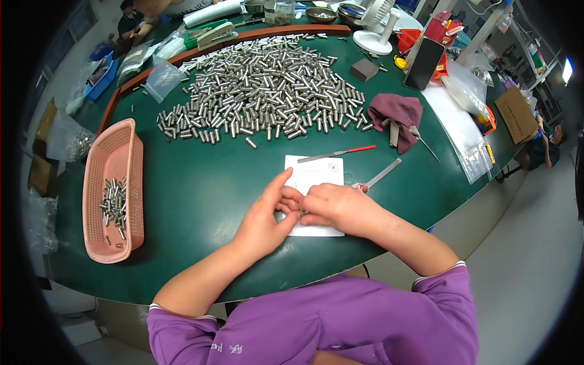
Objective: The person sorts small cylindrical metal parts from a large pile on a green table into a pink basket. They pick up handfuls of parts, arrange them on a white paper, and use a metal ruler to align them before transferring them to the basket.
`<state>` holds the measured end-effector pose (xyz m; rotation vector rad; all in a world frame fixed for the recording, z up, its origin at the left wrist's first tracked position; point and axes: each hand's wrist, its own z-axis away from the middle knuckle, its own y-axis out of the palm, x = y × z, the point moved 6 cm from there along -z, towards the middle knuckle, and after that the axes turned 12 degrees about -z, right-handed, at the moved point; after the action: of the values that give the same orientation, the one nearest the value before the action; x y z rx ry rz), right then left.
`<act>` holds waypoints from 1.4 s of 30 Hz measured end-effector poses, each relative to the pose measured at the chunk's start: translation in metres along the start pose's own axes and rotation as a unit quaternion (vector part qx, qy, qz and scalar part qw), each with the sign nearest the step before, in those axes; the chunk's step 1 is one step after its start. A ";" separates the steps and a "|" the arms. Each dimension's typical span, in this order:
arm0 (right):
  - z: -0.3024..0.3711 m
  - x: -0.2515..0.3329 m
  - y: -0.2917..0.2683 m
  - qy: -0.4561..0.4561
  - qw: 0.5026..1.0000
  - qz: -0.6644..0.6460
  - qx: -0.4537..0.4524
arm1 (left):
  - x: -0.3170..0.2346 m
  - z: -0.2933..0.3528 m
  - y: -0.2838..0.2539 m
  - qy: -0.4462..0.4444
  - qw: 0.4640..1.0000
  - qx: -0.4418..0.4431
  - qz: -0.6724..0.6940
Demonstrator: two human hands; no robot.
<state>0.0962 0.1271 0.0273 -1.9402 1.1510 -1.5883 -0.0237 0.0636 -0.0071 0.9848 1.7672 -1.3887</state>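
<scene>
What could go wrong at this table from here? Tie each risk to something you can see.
The right hand could brush the flat metal tool beside it. The loose heap of metal cylinders might scatter or roll if bumped. The phone, propped upright, could tip over if knocked.

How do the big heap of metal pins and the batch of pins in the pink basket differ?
The heap has far more pins than the basket batch. The heap spreads openly over the green tabletop, while the basket batch lies within the pink basket. The heap is farther back; the basket batch is nearer, at left. Both are jumbled, silvery cylinders.
</scene>
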 end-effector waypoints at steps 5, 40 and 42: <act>-0.004 -0.042 -0.022 0.188 0.791 -0.539 -0.219 | 0.010 -0.009 -0.013 -0.027 0.985 -0.094 0.141; -0.011 -0.041 -0.012 0.152 0.557 -0.789 -0.211 | 0.001 -0.001 -0.005 0.007 0.995 -0.062 0.074; -0.011 -0.040 -0.011 0.153 0.558 -0.789 -0.207 | 0.000 0.000 -0.002 -0.006 0.993 -0.050 0.105</act>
<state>0.0885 0.1674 0.0135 -3.3893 -0.8710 -2.4913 -0.0260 0.0635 -0.0061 1.0710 1.6553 -1.1611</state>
